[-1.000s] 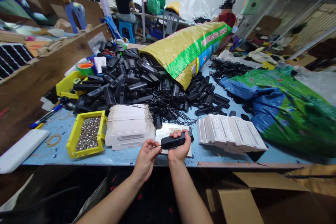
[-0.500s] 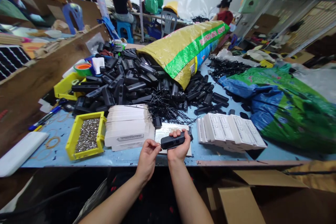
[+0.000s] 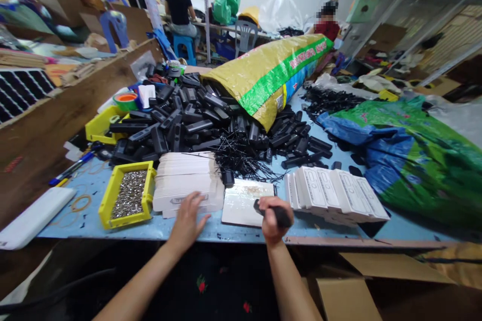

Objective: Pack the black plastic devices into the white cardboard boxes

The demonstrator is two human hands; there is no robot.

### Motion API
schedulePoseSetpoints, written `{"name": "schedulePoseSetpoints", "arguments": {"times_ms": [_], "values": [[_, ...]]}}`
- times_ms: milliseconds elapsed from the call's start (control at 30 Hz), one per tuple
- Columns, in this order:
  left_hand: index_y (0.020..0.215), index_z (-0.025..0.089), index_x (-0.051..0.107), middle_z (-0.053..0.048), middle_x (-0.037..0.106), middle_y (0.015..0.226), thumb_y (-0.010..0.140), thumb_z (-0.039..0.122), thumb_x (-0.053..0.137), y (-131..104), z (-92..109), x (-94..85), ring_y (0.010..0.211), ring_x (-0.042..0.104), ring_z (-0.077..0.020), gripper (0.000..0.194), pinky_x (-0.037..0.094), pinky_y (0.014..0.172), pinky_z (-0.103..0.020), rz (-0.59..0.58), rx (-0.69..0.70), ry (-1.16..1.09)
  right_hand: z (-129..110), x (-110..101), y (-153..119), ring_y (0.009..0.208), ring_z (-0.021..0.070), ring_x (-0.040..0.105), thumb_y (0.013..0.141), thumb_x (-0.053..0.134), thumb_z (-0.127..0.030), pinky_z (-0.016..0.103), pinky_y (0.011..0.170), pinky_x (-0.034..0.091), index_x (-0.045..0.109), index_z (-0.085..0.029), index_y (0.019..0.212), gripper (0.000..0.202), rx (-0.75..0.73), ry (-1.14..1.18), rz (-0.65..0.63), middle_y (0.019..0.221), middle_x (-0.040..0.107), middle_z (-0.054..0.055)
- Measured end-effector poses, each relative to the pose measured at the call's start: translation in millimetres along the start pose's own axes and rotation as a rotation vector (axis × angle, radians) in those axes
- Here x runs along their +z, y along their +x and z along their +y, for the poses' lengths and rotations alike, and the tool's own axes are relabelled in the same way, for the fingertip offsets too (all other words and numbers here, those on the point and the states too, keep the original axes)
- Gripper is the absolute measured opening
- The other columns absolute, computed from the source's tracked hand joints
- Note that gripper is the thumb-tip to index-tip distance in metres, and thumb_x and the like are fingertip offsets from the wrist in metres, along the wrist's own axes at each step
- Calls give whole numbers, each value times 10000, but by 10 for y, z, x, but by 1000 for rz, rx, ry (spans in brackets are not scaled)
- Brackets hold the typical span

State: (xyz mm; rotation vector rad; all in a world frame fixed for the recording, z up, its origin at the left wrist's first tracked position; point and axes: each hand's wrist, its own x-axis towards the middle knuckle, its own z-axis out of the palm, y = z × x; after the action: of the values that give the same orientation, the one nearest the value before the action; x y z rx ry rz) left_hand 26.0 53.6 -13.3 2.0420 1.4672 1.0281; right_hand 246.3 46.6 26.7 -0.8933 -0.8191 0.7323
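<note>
My right hand [image 3: 274,223] is closed around a black elongated plastic case [image 3: 282,215], tilted and partly covered by the fingers, at the right side of a shiny white board [image 3: 241,205]. My left hand [image 3: 186,223] is spread open with nothing in it, over the front of a stack of flat white cartons [image 3: 188,173]; whether it touches them I cannot tell. Behind the board lie thin black strips [image 3: 244,158] in a tangle. Many similar black cases [image 3: 181,120] are heaped farther back.
Left of the cartons stands a yellow bin [image 3: 152,188] of small shiny metal pieces [image 3: 131,191]. Folded white boxes [image 3: 320,185] are stacked at right. A gold-and-green sack [image 3: 241,80] lies across the heap; a green-blue bag [image 3: 422,150] fills the right. Other people sit farther back.
My left hand has let go at the case's end and moved left to the cartons, its fingers opening. My right hand has shifted right and lower, turning the case.
</note>
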Motion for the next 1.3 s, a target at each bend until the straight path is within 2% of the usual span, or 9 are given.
{"name": "schedulePoseSetpoints", "arguments": {"times_ms": [100, 233, 400, 700, 833, 933, 1067, 1167, 1300], "values": [[1171, 178, 525, -163, 517, 1237, 763, 204, 604, 31, -377, -247, 1171, 460, -323, 417, 341, 982, -482, -75, 98, 367, 193, -268, 104, 560, 147, 545, 675, 686, -314, 290, 582, 442, 574, -160, 649, 193, 41, -238, -246, 595, 582, 7], [1153, 179, 524, -148, 542, 1191, 752, 163, 587, 167, -359, -438, 1099, 498, -300, 406, 374, 908, -436, -211, 148, 581, 442, -402, 264, 651, 176, 584, 741, 631, -407, 348, 673, 483, 555, -145, 1010, 383, 243, -371, 81, 721, 609, 19], [1054, 181, 568, -101, 602, 1013, 785, 147, 521, 376, -95, -593, 953, 542, -277, 275, 364, 853, -424, -393, 183, 699, 466, -362, 279, 1219, 261, 406, 710, 679, -368, 463, 1034, 314, 477, -159, 1221, 588, -124, -846, 33, 1284, 451, 153], [1130, 189, 549, -151, 564, 1181, 705, 177, 617, 112, -355, -570, 1104, 509, -300, 430, 354, 927, -436, -287, 141, 539, 388, -426, 58, 1181, 239, 436, 820, 550, -261, 486, 1012, 342, 521, -175, 1109, 303, -258, -862, -30, 1213, 481, 131], [821, 189, 612, -77, 638, 845, 719, 209, 591, 306, -22, -758, 829, 581, -262, 107, 432, 763, -355, -540, -15, 282, 170, -253, -66, 942, 198, 563, 818, 560, -221, 400, 861, 467, 564, -193, 1021, 204, -251, -767, -75, 987, 581, 71], [858, 210, 659, -62, 663, 877, 790, 298, 550, 372, 284, -806, 843, 605, -238, 156, 454, 776, -310, -706, -138, -124, -32, 69, -178, 830, 184, 582, 818, 581, -224, 367, 783, 500, 583, -235, 1089, 271, -298, -678, -387, 901, 602, 47], [984, 203, 680, -88, 668, 1001, 689, 335, 687, 262, 452, -617, 985, 589, -263, 323, 465, 842, -314, -614, -319, -537, -165, 389, -251, 1149, 267, 463, 789, 651, -310, 460, 984, 392, 539, -262, 1255, 482, -520, -793, -588, 1200, 505, 111], [959, 171, 669, -108, 658, 953, 612, 352, 749, 172, 370, -518, 909, 602, -267, 400, 489, 792, -348, -528, -444, -810, -184, 366, -284, 1104, 244, 482, 792, 659, -306, 425, 962, 399, 652, -268, 1017, 228, -643, -815, -759, 1122, 554, 70], [941, 155, 656, -93, 638, 866, 627, 395, 751, 105, 294, -556, 788, 592, -209, 407, 483, 738, -311, -614, -493, -891, -219, 293, -334, 1040, 215, 509, 828, 613, -331, 389, 913, 430, 589, -235, 1143, 330, -510, -823, -862, 1117, 568, 80]]}}
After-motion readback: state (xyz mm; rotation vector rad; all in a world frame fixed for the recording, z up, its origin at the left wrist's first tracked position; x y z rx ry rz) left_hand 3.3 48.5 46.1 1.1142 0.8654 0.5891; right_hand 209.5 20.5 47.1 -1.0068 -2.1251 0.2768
